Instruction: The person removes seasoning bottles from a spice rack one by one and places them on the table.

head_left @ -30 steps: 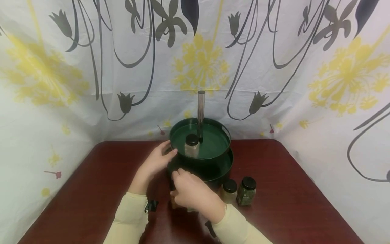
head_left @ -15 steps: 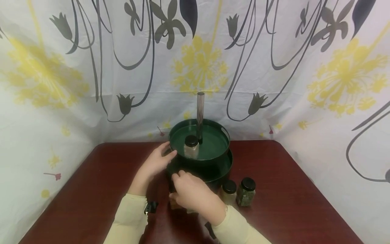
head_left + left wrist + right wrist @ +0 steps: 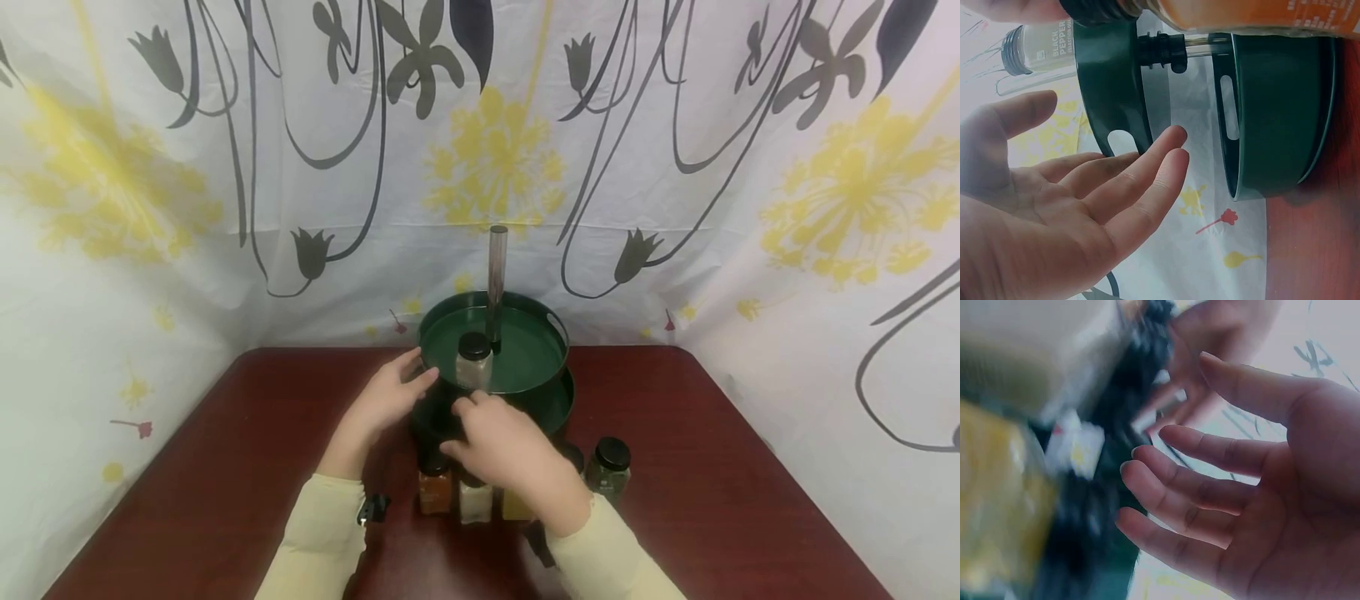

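A green two-tier round tray stand with a metal post has its upper tray (image 3: 528, 357) above its lower tray (image 3: 557, 408). My left hand (image 3: 377, 402) is at the upper tray's left rim, fingers extended beside the handle slot. In the head view, my right hand (image 3: 510, 442) hovers in front of the lower tray, fingers loosely bent and holding nothing. Below it, jars with orange (image 3: 435, 492), pale (image 3: 476, 503) and yellow (image 3: 514, 505) contents stand in a row. A jar labelled black pepper (image 3: 1047, 47) sits on the upper tray.
Right of the row stand a green herb jar (image 3: 609, 471) and another black-lidded jar (image 3: 572, 456), partly hidden by my right hand. The dark red table (image 3: 697, 500) runs back to a white patterned curtain (image 3: 337, 167).
My right hand has lifted away from the orange jar and shifted right, uncovering the front jars. The left hand stays at the tray rim.
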`<state>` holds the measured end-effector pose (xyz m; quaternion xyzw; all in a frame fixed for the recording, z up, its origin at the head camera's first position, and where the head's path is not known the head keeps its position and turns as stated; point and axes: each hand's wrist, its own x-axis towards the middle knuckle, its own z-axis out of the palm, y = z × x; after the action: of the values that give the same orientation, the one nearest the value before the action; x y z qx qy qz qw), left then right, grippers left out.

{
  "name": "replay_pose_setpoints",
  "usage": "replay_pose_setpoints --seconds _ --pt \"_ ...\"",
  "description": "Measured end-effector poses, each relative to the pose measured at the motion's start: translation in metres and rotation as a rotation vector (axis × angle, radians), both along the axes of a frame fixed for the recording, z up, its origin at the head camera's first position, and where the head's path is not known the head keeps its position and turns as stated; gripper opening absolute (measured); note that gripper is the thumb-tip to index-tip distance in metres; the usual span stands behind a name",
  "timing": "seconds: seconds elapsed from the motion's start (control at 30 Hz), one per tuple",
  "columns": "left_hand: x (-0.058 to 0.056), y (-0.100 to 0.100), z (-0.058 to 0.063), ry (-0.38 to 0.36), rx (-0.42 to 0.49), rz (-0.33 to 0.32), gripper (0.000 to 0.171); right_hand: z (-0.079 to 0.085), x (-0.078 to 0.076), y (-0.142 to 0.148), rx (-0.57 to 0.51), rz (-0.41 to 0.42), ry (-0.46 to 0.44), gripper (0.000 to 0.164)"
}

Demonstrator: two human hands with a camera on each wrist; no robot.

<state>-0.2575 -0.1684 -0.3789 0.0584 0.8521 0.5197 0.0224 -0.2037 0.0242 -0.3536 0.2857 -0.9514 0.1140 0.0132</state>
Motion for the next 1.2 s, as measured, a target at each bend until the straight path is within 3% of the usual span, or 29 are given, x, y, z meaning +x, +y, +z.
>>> replay_pose_setpoints --seconds 0.23,0.4,0.67,0.77,0.97,1.2 --pt "-0.001 0.002 -0.001 0.01 -0.024 0.004 0.073 0.019 -0.006 0.027 -0.093 -0.085 0.033 0.05" --pt "-0.001 0.004 -0.002 0.049 -0.09 0.039 0.074 0.023 -0.009 0.037 -0.113 -0.142 0.066 0.051" --pt "0.001 0.02 0.0 0.293 -0.21 0.158 0.082 0.017 -0.014 0.038 -0.093 -0.15 0.054 0.058" --pt "0.006 0.03 0.004 0.332 -0.263 0.147 0.077 0.015 -0.015 0.037 -0.058 -0.143 0.017 0.063" --pt "0.013 0.044 0.003 0.304 -0.31 0.067 0.068 0.013 -0.015 0.036 -0.013 -0.139 -0.054 0.068" --pt "0.013 0.045 0.002 0.289 -0.337 0.036 0.065 0.014 -0.015 0.036 0.009 -0.131 -0.09 0.068"
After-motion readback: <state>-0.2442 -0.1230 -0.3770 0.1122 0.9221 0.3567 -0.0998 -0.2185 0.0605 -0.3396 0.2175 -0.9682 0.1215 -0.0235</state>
